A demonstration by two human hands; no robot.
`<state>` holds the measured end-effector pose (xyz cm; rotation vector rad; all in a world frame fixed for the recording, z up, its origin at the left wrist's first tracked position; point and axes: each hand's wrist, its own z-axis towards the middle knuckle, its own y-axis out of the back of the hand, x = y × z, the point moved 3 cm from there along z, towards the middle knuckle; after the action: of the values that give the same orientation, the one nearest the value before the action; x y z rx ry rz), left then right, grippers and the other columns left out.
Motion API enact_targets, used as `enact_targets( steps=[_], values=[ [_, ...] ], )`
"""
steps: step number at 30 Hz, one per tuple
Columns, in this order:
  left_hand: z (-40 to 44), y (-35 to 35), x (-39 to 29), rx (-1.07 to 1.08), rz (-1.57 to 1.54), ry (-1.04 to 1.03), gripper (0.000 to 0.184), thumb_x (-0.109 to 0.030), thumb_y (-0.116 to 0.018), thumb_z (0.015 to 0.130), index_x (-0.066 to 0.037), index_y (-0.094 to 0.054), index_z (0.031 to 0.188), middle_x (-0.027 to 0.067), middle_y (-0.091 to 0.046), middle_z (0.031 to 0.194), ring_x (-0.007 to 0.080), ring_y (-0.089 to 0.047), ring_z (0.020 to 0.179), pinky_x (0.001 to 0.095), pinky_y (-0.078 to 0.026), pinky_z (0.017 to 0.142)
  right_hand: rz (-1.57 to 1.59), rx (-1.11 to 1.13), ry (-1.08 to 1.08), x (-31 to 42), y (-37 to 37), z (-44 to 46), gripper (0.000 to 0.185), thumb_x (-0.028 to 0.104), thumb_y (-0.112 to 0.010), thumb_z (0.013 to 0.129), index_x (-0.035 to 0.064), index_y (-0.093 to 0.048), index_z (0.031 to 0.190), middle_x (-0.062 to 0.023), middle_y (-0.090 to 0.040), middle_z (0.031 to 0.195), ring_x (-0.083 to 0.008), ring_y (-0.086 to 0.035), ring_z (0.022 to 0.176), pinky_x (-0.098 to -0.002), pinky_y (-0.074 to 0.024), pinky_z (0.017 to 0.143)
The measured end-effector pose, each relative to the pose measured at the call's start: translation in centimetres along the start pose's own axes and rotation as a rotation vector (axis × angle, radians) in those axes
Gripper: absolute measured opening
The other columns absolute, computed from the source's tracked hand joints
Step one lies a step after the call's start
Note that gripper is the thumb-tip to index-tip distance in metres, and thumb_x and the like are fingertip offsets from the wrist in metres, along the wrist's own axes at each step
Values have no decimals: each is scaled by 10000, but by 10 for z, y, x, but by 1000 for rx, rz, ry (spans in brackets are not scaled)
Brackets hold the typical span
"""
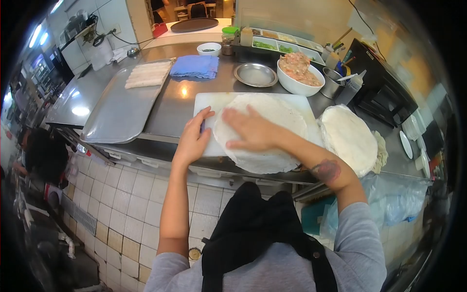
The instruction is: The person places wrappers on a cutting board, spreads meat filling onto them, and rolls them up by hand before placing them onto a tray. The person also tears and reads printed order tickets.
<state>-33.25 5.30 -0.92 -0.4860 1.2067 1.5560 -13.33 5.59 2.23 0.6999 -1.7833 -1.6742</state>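
A large, thin, round white dough sheet [279, 114] lies on a white cutting board [206, 101] and hangs over its front edge. My right hand [250, 129] is over the left part of the sheet, fingers stretched out and holding nothing. At the board's left edge is my left hand [193, 141], thumb and fingers apart. A small dark blue patch shows between them; what it is I cannot make out. To the right of the board lies a stack of similar round white sheets [348, 138], partly over a pale cloth [381, 152].
Behind the board stand a white bowl of raw minced filling [296, 73] and a round metal dish [255, 75]. Leftward are a folded blue cloth [194, 66] and a metal tray [114, 107] bearing several pale rolls [148, 74]. A black appliance [384, 82] stands right.
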Motion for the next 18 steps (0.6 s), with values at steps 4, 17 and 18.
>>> enact_targets(
  steps=[4, 17, 18],
  values=[
    [0, 3, 4, -17, 60, -96, 553, 32, -436, 879, -75, -441, 1422, 116, -593, 1345, 334, -497, 1257, 395, -364, 1073, 68, 15, 212, 45, -1, -21, 859, 638, -345, 969, -52, -296, 1479, -229, -254, 1568, -320, -254, 1464, -594, -166, 1165],
    [1, 2, -2, 4, 90, -84, 592, 84, -373, 827, -26, -443, 1403, 167, -586, 1340, 354, -481, 1289, 399, -317, 1119, 45, -838, -537, -220, 109, -48, 554, 334, -747, 769, -81, -647, 1123, -284, -648, 1120, -392, -637, 1035, -438, -499, 906],
    [2, 2, -1, 6, 102, -78, 597, 89, -371, 818, -20, -444, 1401, 171, -585, 1339, 356, -479, 1290, 401, -314, 1121, -17, -866, -602, -252, 106, -54, 567, 350, -755, 765, -73, -652, 1129, -285, -650, 1116, -393, -642, 1030, -431, -504, 892]
  ],
)
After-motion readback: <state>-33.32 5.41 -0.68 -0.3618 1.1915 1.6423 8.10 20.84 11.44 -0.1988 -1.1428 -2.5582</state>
